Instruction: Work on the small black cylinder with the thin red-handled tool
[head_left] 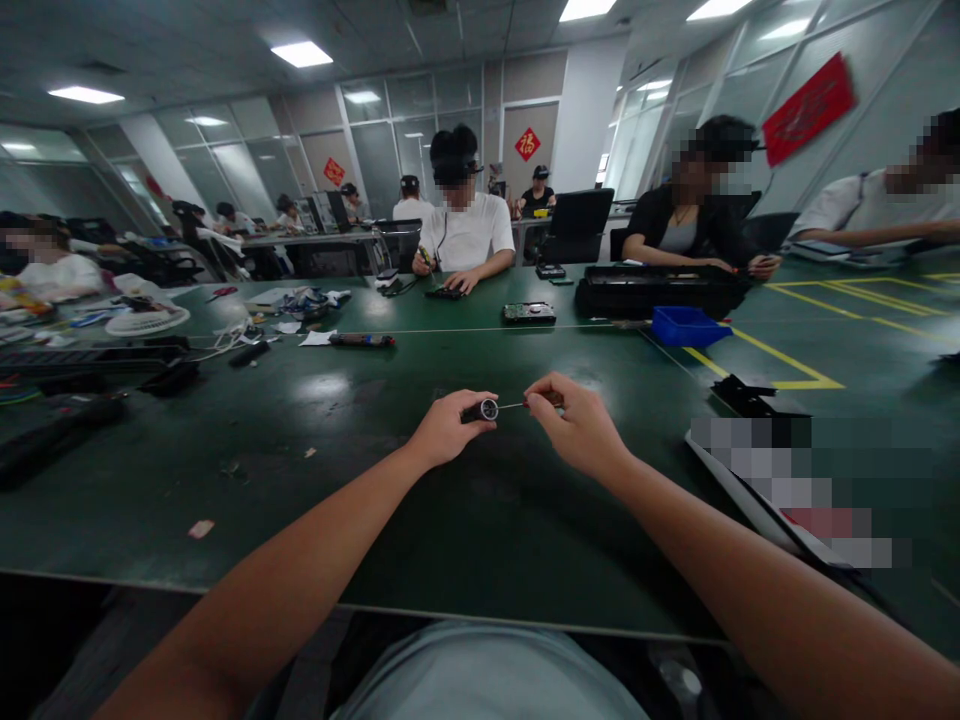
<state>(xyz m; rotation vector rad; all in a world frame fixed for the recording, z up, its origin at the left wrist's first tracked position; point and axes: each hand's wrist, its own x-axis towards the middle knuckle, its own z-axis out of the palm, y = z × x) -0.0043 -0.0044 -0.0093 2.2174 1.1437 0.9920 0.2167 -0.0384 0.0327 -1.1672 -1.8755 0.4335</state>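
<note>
Over the green tabletop, my left hand (447, 428) is closed around a short black cylinder (472, 411). A round, silver-rimmed face (490, 409) at its end points towards me, much like a small flashlight. My right hand (576, 420) pinches a screwdriver (553, 398) by its brownish handle. The screwdriver's thin metal shaft (511, 405) runs left to the side of the silver-rimmed end. Whether its tip touches the cylinder or sits in it, I cannot tell. Fingers hide part of both the cylinder and the handle.
Beyond my hands lie a dark cylindrical tool (362, 340) and a hard drive-like unit (529, 313). A blue tray (688, 327) and a long black housing (660, 291) are at the back right. Across the table (315, 510), a person in a white shirt (480, 228) handles a dark part.
</note>
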